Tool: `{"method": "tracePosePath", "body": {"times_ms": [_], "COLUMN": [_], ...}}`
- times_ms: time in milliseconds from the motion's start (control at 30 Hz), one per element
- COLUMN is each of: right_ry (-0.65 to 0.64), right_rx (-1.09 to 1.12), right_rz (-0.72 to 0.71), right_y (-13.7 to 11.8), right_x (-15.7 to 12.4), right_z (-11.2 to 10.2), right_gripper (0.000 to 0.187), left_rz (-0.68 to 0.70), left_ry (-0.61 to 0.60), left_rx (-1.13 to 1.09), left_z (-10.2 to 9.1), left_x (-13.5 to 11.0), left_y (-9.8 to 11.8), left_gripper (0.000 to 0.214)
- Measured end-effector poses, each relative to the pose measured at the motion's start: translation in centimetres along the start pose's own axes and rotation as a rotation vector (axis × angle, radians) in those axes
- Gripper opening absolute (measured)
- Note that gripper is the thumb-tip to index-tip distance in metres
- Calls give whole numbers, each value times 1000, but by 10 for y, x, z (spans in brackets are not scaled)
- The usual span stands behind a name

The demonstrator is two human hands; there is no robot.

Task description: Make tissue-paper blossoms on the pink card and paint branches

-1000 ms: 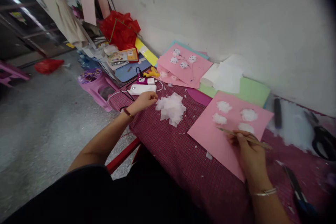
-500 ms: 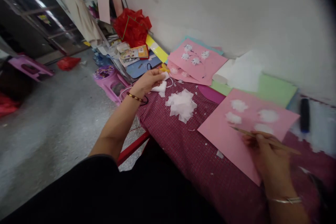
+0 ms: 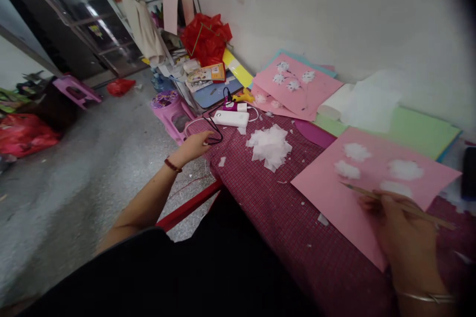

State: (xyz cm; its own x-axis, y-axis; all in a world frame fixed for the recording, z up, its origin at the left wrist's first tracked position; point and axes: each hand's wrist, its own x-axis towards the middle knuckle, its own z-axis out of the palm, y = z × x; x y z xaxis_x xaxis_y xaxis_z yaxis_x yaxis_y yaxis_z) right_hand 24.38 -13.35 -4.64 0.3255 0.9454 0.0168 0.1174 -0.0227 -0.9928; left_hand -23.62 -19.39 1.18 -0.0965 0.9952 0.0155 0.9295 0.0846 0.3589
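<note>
My right hand (image 3: 403,228) is closed round a slim wooden paintbrush (image 3: 359,189), its tip low over a pink sheet (image 3: 334,208). White fluffy-looking patches (image 3: 357,151) sit on that sheet, one partly behind the brush and fingers. At the table's left edge, my left hand (image 3: 194,147) has its fingers stretched out beside a black cable (image 3: 217,138), with nothing visible in them. A small white paper scrap (image 3: 222,162) lies just right of it. Farther right on the checked cloth is a pile of white paper pieces (image 3: 270,146).
A white power bank (image 3: 231,118) with cables lies near the back left of the table. Pink sheets with white flowers (image 3: 290,79), green card (image 3: 427,129) and white paper (image 3: 372,104) line the wall. Left of the table stands a pink stool (image 3: 171,114).
My left hand has drawn back left and down from over the power bank, and the white piece in its fingers is gone from them. The view has shifted left; the right hand keeps the brush.
</note>
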Motion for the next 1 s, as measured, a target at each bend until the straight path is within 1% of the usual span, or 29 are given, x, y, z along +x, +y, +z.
{"method": "tracePosePath", "body": {"times_ms": [67, 133, 200, 267, 300, 400, 467, 500, 533, 567, 600, 633, 700, 767, 800, 833, 900, 933, 1000], "right_ry": [-38, -43, -58, -60, -65, -74, -88, -99, -120, -145, -144, -133, -152, -165, -171, -171, -161, -153, -149], "right_rx": [31, 38, 32, 3, -21, -21, 46, 90, 134, 161, 156, 138, 107, 45, 17, -9, -35, -38, -36], "right_rz": [7, 16, 40, 33, 13, -42, -26, -8, -3, -18, -28, -34, -41, -71, -90, -109, -130, -133, -128], "right_y": [5, 7, 8, 9, 10, 15, 17, 17, 17, 17, 17, 16, 16, 16, 16, 16, 15, 16, 16], "right_x": [2, 3, 4, 4, 5, 7, 7, 6, 5, 5, 5, 6, 9, 12, 13, 14, 16, 17, 20], "right_z": [-1, -3, -4, -6, -6, -6, -7, -7, -7, -7, -7, -7, -8, -11, -12, -14, -16, -17, -16], "right_gripper": [21, 19, 19, 20, 21, 24, 23, 22, 21, 20, 21, 21, 21, 19, 19, 18, 18, 18, 18], "left_rz": [-32, -49, -82, -130, -155, -222, -219, -197, -143, -58, 29, 120, 294, 471, 542, 607, 663, 641, 549], "left_ry": [99, 143, 175, 201, 214, 245, 273, 290, 336, 366, 363, 336, 230, 127, 94, 34, -80, -111, -164], "left_rx": [113, 117, 87, 68, 61, 15, -31, -56, -100, -148, -183, -223, -318, -423, -469, -490, -502, -509, -546], "left_z": [11, 19, 25, 27, 27, 21, 16, 14, 13, 13, 15, 18, 27, 40, 48, 58, 78, 89, 108], "left_x": [-9, -11, -7, -1, 1, 1, -1, 0, 3, 7, 14, 21, 37, 52, 59, 66, 81, 88, 101], "left_y": [-20, -33, -39, -44, -45, -46, -36, -26, -13, 4, 25, 49, 105, 164, 192, 218, 257, 270, 285], "left_gripper": [39, 34, 27, 19, 20, 33, 38, 38, 35, 32, 28, 25, 23, 22, 22, 23, 20, 18, 16]}}
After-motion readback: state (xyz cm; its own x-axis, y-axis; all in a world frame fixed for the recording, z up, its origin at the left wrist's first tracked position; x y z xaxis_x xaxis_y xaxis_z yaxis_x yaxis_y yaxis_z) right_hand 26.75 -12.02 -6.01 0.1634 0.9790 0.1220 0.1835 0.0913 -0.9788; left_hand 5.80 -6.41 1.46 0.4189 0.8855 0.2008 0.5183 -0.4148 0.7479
